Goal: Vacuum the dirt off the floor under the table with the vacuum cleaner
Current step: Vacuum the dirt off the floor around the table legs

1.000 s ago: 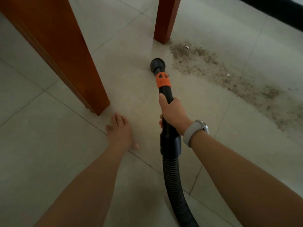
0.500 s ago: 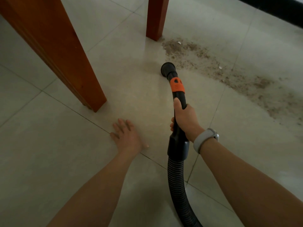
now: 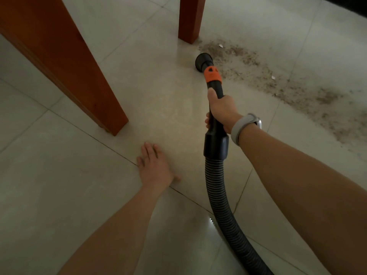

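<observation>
A pale tiled floor is carrying a trail of brown dirt spreading from the far table leg toward the right edge. A nearer table leg is standing at left. A left hand is pressing flat on a grout line, beside a black ribbed hose.
</observation>
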Motion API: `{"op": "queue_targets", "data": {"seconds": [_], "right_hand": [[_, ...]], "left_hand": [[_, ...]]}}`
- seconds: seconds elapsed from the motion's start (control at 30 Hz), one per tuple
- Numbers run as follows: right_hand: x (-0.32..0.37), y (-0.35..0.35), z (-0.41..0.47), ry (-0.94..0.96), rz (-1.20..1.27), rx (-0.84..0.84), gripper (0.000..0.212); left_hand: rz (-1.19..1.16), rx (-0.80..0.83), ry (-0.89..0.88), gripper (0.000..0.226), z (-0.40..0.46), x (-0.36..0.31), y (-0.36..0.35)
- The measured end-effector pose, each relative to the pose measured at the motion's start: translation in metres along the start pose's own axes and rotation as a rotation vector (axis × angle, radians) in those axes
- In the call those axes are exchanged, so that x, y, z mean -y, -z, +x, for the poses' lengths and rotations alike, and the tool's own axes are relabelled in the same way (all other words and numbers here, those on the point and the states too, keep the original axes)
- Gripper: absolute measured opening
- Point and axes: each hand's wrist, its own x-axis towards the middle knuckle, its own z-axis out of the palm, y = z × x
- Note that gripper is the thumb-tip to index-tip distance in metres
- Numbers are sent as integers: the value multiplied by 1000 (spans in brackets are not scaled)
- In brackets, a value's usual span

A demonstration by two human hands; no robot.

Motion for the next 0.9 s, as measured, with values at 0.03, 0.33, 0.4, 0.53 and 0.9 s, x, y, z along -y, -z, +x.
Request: {"op": "queue_targets", "data": {"seconds": [0.03, 0.33, 0.4, 0.53, 0.9], "right_hand": [[-2, -1, -2, -9, 6, -1, 34], [-27, 18, -26, -64, 53, -68, 32], [-28, 26, -30, -79, 69, -89, 32], [-41, 32, -37, -51, 7, -119, 31], [-55, 73, -40, -122, 36, -211, 32]], "left_hand": [[0, 7, 10, 123, 1, -1, 1], [33, 7, 40, 123, 1, -5, 2], [26, 10, 52, 123, 2, -8, 3], [13, 18, 83, 123, 3, -13, 4], [45, 16, 81, 120, 1, -15, 7]]}}
